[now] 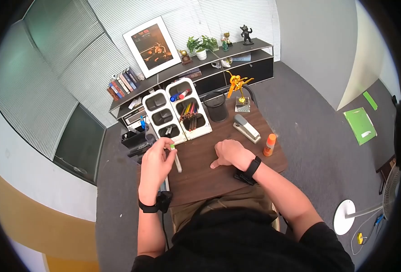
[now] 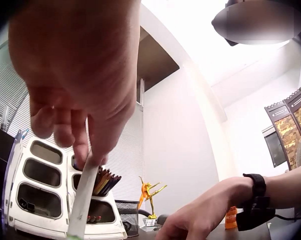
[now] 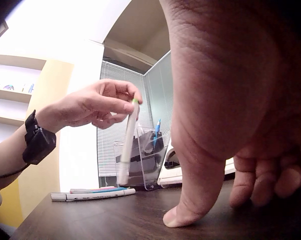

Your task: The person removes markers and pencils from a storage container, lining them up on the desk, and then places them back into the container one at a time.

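Note:
My left hand (image 1: 154,162) pinches a white marker (image 1: 178,164) by its green-tipped end between thumb and fingers. In the right wrist view the marker (image 3: 127,150) hangs nearly upright over the wooden table (image 3: 155,215), above several markers (image 3: 93,195) lying there. A white organizer (image 1: 181,141) with dark compartments stands just beyond that hand. Its right column holds colored pencils (image 1: 189,110) and a few red and blue markers (image 1: 180,95); pale markers (image 1: 169,131) stand in the near left compartment. My right hand (image 1: 231,153) rests on the tabletop, thumb pointing down onto the wood, loosely bent fingers holding nothing.
A stapler (image 1: 246,129) and an orange glue stick (image 1: 269,145) are beyond the right hand. Behind stand a black mesh cup (image 1: 216,108) and a golden figurine (image 1: 240,88). A black desk file (image 1: 135,140) with a clear holder borders the organizer's left side.

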Tool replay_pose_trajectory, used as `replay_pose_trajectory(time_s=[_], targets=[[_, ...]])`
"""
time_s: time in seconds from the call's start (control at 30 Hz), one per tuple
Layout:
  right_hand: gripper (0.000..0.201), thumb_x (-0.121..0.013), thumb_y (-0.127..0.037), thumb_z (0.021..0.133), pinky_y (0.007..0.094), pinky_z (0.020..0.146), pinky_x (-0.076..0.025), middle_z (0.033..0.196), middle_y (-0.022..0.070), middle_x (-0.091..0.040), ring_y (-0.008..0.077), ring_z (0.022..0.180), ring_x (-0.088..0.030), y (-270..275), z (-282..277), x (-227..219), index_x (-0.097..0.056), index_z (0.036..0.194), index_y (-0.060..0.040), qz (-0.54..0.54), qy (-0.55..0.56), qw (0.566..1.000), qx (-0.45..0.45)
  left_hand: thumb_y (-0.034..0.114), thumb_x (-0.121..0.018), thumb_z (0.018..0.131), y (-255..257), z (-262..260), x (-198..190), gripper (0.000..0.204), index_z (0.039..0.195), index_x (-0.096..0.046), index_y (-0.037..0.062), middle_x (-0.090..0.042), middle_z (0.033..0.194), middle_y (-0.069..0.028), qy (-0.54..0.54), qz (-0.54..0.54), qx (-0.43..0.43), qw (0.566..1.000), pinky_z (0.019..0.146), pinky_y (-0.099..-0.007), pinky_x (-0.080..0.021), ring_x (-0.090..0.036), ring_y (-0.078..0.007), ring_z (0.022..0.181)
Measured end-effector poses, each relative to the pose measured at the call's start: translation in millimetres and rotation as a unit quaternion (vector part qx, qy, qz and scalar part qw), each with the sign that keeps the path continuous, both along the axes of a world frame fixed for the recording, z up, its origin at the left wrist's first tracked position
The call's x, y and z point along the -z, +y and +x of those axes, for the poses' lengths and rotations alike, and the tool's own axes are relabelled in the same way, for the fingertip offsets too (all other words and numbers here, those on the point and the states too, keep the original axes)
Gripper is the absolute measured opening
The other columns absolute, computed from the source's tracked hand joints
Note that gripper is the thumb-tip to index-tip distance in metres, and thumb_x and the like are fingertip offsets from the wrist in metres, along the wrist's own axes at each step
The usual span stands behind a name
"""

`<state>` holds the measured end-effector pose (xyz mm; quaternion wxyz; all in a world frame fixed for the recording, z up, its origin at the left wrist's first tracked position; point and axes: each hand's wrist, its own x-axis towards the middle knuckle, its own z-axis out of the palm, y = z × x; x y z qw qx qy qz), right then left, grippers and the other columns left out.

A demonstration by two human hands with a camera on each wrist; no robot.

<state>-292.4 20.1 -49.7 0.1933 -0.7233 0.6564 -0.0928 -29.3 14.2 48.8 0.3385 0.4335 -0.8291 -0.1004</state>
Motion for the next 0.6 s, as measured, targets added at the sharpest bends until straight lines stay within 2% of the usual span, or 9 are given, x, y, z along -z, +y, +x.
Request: replay_pose_trajectory(time_s=[0.03, 0.1, 0.2, 0.23, 0.3, 0.47, 0.6], targets=[[0.062, -0.093, -0.059, 0.078, 0.0474, 0.089, -0.062, 0.099, 0.0178, -0.083, 0.0395, 0.100, -0.079, 1, 0, -1, -0.084, 0.103, -0.0032, -0.001, -0.002, 1.000, 0.002, 0.005, -0.081, 0.093, -1, 0, -1, 0.022, 0.111, -0.070, 0.0029, -0.067, 0.082, -0.0068, -0.002, -0.001, 0.002, 1.000, 0.061, -0.0348, -0.047, -0.056, -0.0185, 0.063], [0.062, -0.093, -0.059, 0.079, 0.0476, 0.088, -0.063, 0.097, 0.0200, -0.082, 0.0407, 0.098, -0.080, 2, 0, -4, -0.084, 0.101, -0.0014, -0.004, 0.008, 1.000, -0.011, 0.002, -0.082, 0.092, -4, 0, -3, 0.021, 0.109, -0.069, 0.0024, -0.064, 0.081, -0.0066, 0.036, -0.081, -0.016, 0.996, 0.058, -0.0331, -0.045, -0.054, -0.0166, 0.063], [0.064, -0.092, -0.059, 0.079, 0.0481, 0.088, -0.063, 0.096, 0.0222, -0.081, 0.0418, 0.097, -0.080, 3, 1, -6, -0.083, 0.098, 0.0009, -0.009, 0.012, 1.000, -0.006, 0.001, -0.083, 0.093, -18, 4, 6, 0.021, 0.107, -0.068, 0.0029, -0.060, 0.081, -0.0072, 0.007, -0.147, -0.025, 0.989, 0.058, -0.0346, -0.045, -0.053, -0.0166, 0.062], [0.064, -0.092, -0.059, 0.079, 0.0481, 0.088, -0.063, 0.096, 0.0222, -0.081, 0.0418, 0.097, -0.080, 3, 1, -8, -0.083, 0.098, 0.0009, -0.009, 0.011, 1.000, -0.004, 0.003, -0.081, 0.094, -21, 5, 7, 0.021, 0.107, -0.064, 0.0040, -0.064, 0.090, -0.0114, -0.015, -0.145, -0.029, 0.989, 0.061, -0.0418, -0.050, -0.062, -0.0267, 0.064], [0.068, -0.094, -0.057, 0.079, 0.0475, 0.095, -0.063, 0.109, 0.0212, -0.082, 0.0397, 0.109, -0.079, 2, 3, -12, -0.082, 0.111, 0.0020, 0.031, 0.020, 0.999, -0.007, 0.003, -0.081, 0.095, -30, 6, 16, 0.021, 0.107, -0.064, 0.0037, -0.065, 0.091, -0.0120, -0.021, -0.163, -0.027, 0.986, 0.062, -0.0424, -0.050, -0.063, -0.0287, 0.065], [0.068, -0.094, -0.057, 0.079, 0.0473, 0.095, -0.064, 0.108, 0.0214, -0.083, 0.0393, 0.108, -0.080, 4, 3, -16, -0.083, 0.112, 0.0013, 0.037, 0.015, 0.999, -0.007, 0.003, -0.081, 0.095, -46, 8, 34, 0.021, 0.106, -0.063, 0.0039, -0.066, 0.095, -0.0136, -0.039, -0.170, -0.029, 0.984, 0.065, -0.0454, -0.052, -0.067, -0.0362, 0.074], [0.068, -0.094, -0.057, 0.080, 0.0469, 0.095, -0.063, 0.108, 0.0218, -0.083, 0.0395, 0.109, -0.080, 4, 3, -16, -0.083, 0.112, 0.0016, 0.033, 0.019, 0.999, -0.008, 0.005, -0.080, 0.095, -55, 12, 48, 0.018, 0.105, -0.066, 0.0044, -0.069, 0.101, -0.0147, -0.074, -0.124, -0.041, 0.989, 0.071, -0.0490, -0.055, -0.071, -0.0409, 0.085]])
